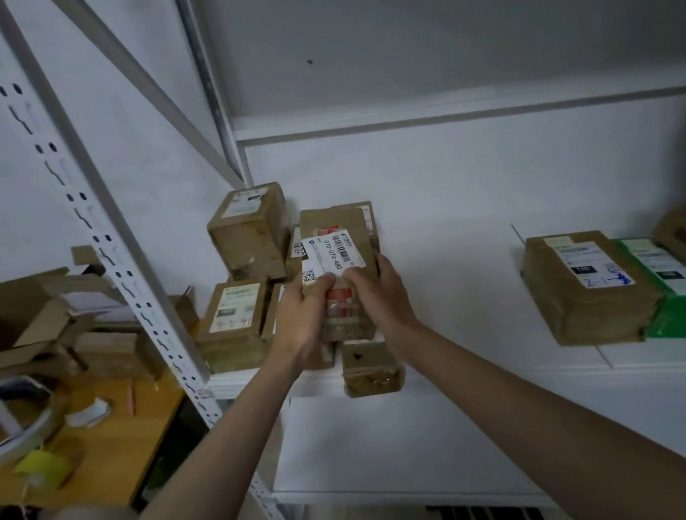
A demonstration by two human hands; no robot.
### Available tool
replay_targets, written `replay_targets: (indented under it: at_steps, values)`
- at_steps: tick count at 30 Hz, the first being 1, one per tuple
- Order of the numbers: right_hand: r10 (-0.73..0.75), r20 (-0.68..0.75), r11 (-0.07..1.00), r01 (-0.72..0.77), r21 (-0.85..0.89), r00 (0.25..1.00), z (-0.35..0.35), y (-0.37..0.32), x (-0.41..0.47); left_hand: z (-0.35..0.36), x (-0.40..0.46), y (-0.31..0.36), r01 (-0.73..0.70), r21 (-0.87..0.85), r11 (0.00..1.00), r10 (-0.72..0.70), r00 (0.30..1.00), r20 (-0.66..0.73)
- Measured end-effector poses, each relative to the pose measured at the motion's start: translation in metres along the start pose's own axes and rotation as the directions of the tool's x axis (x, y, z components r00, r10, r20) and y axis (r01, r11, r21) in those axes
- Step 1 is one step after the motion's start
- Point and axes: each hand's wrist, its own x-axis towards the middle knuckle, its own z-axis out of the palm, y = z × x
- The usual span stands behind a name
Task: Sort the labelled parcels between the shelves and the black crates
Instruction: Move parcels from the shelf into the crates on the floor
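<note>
Both hands hold one brown labelled parcel (341, 277) up in front of a white shelf (483, 377). The left hand (302, 314) wraps its fingers (321, 283) round the parcel's left edge; the right hand (379, 294) grips the right edge, its fingertips hidden behind the cardboard. The parcel stands tilted, long axis running up and away, its white label (333, 253) facing the viewer with print reading sideways. Its lower end is covered by the hands. Behind it, stacked brown boxes (248, 234) are partly hidden. More parcels (590, 285) lie well apart to the right, one cut off by the frame edge. To the left, a wooden surface (106, 446) carries open cartons, blurred. The walls are white.
</note>
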Motion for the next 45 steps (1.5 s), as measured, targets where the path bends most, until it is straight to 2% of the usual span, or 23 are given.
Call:
replay_targets:
  at_steps: [7,11,16,22,26,29,31,33,37,40,43,45]
  values:
    - [-0.046,0.05,0.999,0.045,0.013,0.998,0.034,-0.025,0.044,-0.024,0.051,0.022,-0.055,0.049,0.997,0.058,0.997,-0.06]
    - [-0.035,0.059,0.999,0.033,0.038,0.998,0.048,-0.025,0.087,-0.03,0.097,0.029,-0.081,0.118,0.99,0.086,0.996,-0.039]
    - [-0.044,0.078,0.998,0.041,0.037,0.996,0.058,-0.023,0.148,-0.023,0.152,0.033,-0.191,0.254,0.948,0.21,0.976,-0.049]
    - [-0.067,0.09,0.975,0.085,-0.207,0.994,0.06,-0.011,0.199,-0.012,0.203,0.024,-0.24,0.403,0.883,0.264,0.965,-0.004]
    - [-0.122,0.084,0.917,0.145,-0.373,0.989,0.065,0.006,0.221,-0.008,0.219,0.018,-0.213,0.501,0.839,0.25,0.968,-0.007]
    - [-0.128,0.054,0.86,0.138,-0.492,0.99,0.071,0.029,0.239,-0.008,0.225,0.014,-0.169,0.558,0.813,0.222,0.975,-0.028]
    - [-0.11,0.056,0.831,0.122,-0.543,0.992,0.073,0.041,0.25,-0.007,0.229,0.012,-0.129,0.617,0.776,0.189,0.981,-0.033]
    - [-0.07,0.07,0.824,0.097,-0.558,0.995,0.068,0.024,0.238,-0.004,0.23,0.016,-0.106,0.686,0.72,0.18,0.983,-0.038]
    - [-0.005,0.125,0.813,0.077,-0.577,0.992,0.053,-0.006,0.223,0.001,0.231,0.032,-0.108,0.861,0.496,0.195,0.981,0.011]
    - [-0.048,0.138,0.766,0.125,-0.63,0.989,0.039,-0.025,0.213,0.002,0.226,0.045,-0.122,0.928,0.351,0.141,0.987,0.077]
    - [-0.135,0.167,0.678,0.214,-0.703,0.977,0.018,-0.039,0.197,0.008,0.214,0.049,-0.153,0.942,0.3,0.123,0.985,0.121]
    - [-0.212,0.184,0.609,0.277,-0.743,0.96,0.002,-0.043,0.182,0.014,0.2,0.049,-0.185,0.945,0.271,0.162,0.976,0.145]
